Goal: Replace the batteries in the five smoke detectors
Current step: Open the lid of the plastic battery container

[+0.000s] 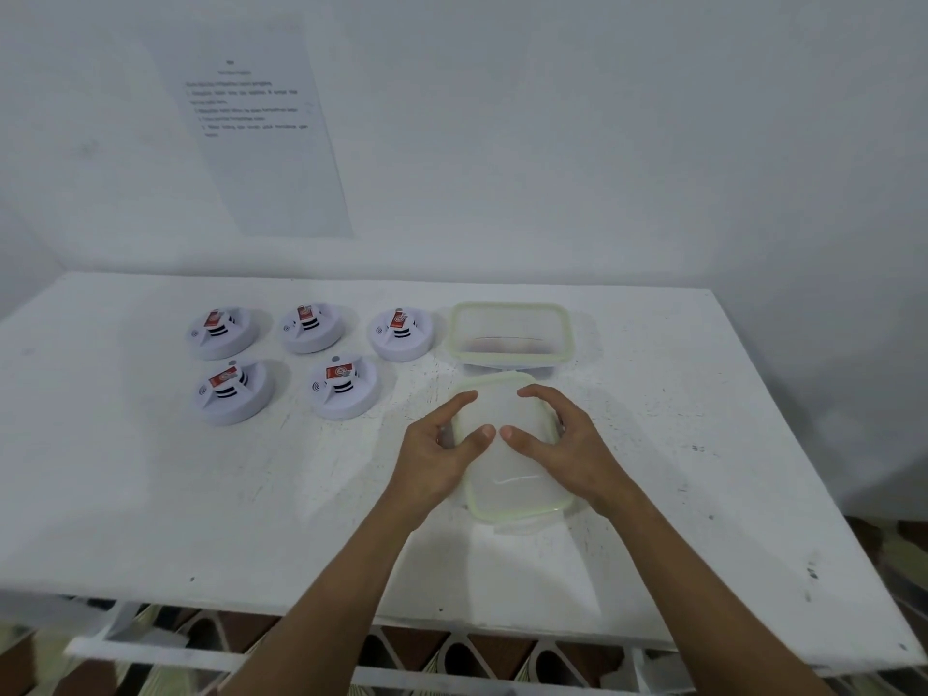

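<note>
Plain indoor workroom: white table (150, 469), bare white wall, taped instruction sheet (261, 143).

Translucent plastic lid (507, 474); scuffed matt painted table (150, 469).

Head camera looks forward and down, close over the white table (150, 494).

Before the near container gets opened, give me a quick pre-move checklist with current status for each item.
1. Both hands on the near container: ok; left hand and right hand rest on its lid, fingers curled over it.
2. Lid off: not ok, it looks still in place.
3. Contents of near container: cannot tell, the lid is cloudy.
4. Far container open: ok, no lid on it.
5. Five smoke detectors present: ok, three behind, two in front, left of the containers.
6. Detectors opened: not ok, all look closed.
</note>
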`<state>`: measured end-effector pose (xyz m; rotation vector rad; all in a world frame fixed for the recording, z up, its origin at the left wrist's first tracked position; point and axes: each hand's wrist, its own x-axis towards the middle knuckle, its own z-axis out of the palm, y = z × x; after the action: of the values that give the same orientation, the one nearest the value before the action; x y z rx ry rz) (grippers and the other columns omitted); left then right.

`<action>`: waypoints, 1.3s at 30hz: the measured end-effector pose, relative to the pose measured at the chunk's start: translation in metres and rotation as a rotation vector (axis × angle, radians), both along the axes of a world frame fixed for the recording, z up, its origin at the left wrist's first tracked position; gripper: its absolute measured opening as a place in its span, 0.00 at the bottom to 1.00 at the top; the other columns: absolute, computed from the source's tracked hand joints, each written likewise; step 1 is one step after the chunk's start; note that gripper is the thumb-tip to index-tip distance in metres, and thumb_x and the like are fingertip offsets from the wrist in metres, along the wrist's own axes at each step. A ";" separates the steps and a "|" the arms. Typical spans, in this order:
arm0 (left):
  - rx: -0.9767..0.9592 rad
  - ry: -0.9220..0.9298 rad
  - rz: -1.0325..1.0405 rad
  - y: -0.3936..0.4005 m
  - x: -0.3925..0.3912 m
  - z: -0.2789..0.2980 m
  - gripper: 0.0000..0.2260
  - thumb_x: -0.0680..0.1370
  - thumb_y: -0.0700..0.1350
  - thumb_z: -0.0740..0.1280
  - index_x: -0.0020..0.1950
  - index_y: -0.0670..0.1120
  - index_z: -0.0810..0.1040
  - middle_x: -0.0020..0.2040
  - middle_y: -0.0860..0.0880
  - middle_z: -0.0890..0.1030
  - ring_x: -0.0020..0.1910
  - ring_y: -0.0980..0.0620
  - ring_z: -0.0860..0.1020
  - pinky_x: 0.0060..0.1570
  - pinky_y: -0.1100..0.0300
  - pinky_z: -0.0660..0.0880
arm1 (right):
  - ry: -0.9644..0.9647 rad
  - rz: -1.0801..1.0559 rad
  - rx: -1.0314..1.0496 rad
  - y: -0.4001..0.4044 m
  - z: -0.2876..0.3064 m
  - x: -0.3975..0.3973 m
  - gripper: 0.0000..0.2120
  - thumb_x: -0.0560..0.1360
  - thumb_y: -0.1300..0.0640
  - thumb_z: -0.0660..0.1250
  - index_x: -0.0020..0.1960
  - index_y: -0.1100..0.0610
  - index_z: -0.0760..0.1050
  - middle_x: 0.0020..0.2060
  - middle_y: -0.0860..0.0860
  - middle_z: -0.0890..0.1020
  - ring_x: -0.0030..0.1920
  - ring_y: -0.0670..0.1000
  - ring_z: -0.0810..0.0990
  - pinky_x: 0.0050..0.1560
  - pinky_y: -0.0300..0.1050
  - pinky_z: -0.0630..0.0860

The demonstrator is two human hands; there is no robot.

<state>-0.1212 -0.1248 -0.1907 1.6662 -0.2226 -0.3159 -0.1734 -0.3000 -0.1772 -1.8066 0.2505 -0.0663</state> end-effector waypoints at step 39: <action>0.391 -0.199 0.083 -0.006 0.015 0.027 0.27 0.70 0.62 0.72 0.67 0.61 0.71 0.56 0.50 0.69 0.55 0.57 0.71 0.58 0.64 0.64 | 0.036 -0.118 -0.271 -0.028 0.008 -0.013 0.29 0.77 0.40 0.65 0.76 0.38 0.61 0.59 0.52 0.70 0.55 0.46 0.72 0.63 0.41 0.70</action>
<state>-0.1061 -0.1310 -0.1636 2.0908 -0.2502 -0.1340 -0.1865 -0.3282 -0.1695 -2.0622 0.3889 -0.1574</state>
